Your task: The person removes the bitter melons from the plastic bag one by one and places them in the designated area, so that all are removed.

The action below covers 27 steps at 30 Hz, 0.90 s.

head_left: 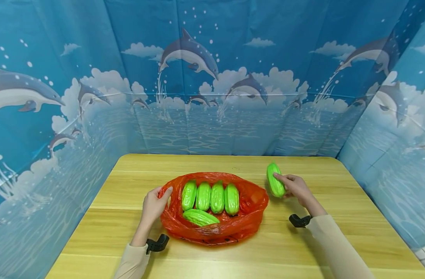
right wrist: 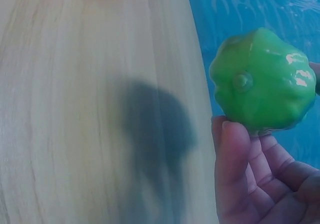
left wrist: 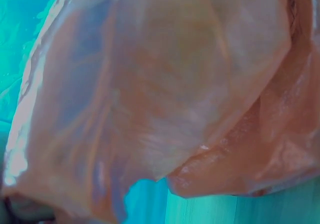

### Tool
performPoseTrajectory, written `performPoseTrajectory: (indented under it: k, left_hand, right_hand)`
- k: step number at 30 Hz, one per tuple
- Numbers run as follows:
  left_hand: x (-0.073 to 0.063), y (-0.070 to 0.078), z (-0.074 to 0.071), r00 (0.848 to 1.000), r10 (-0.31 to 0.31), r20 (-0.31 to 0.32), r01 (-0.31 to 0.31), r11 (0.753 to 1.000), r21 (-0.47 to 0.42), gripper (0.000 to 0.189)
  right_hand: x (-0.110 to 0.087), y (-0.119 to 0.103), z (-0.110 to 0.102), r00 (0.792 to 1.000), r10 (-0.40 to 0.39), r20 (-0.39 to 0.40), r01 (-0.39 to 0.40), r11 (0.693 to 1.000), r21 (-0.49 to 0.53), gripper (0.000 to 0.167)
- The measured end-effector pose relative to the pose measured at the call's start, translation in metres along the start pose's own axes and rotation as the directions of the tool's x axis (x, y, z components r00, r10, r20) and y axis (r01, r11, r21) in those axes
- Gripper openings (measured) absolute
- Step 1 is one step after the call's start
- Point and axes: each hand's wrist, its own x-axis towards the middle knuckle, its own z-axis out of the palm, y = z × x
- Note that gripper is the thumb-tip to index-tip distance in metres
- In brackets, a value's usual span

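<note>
A red plastic bag (head_left: 244, 228) lies on the table with its mouth spread wide. Inside it, several glossy green bitter melons (head_left: 203, 197) stand side by side, and one more bitter melon (head_left: 201, 217) lies crosswise in front of them. My left hand (head_left: 153, 207) pinches the bag's left rim; in the left wrist view the translucent red plastic (left wrist: 150, 94) hides most of that hand. To the right of the bag, my right hand (head_left: 298, 188) holds another bitter melon (head_left: 275, 180) off the table. The right wrist view shows this melon end-on, with fingers (right wrist: 235, 149) gripping it.
The wooden table (head_left: 121, 228) has rounded far corners. Behind it and along both sides hangs a blue curtain (head_left: 205, 128) printed with dolphins. A black wrist mount (head_left: 158, 244) sits on the left wrist, another (head_left: 299, 221) on the right.
</note>
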Motion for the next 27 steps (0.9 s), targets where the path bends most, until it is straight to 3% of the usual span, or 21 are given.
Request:
performPoseTrajectory:
  k: [20,27]
  left_hand:
    - [0.0,0.001,0.0,1.0,0.012,-0.001,-0.012,1.0,0.011,0.038]
    - [0.0,0.0,0.0,1.0,0.004,-0.006,-0.004,1.0,0.024,0.037]
  right_hand:
    - [0.001,0.013,0.002,0.996,0.083,0.007,-0.083,0.996,-0.03,0.086]
    - [0.002,0.016,0.001,0.995,0.099,-0.005,-0.099,0.994,-0.043,0.077]
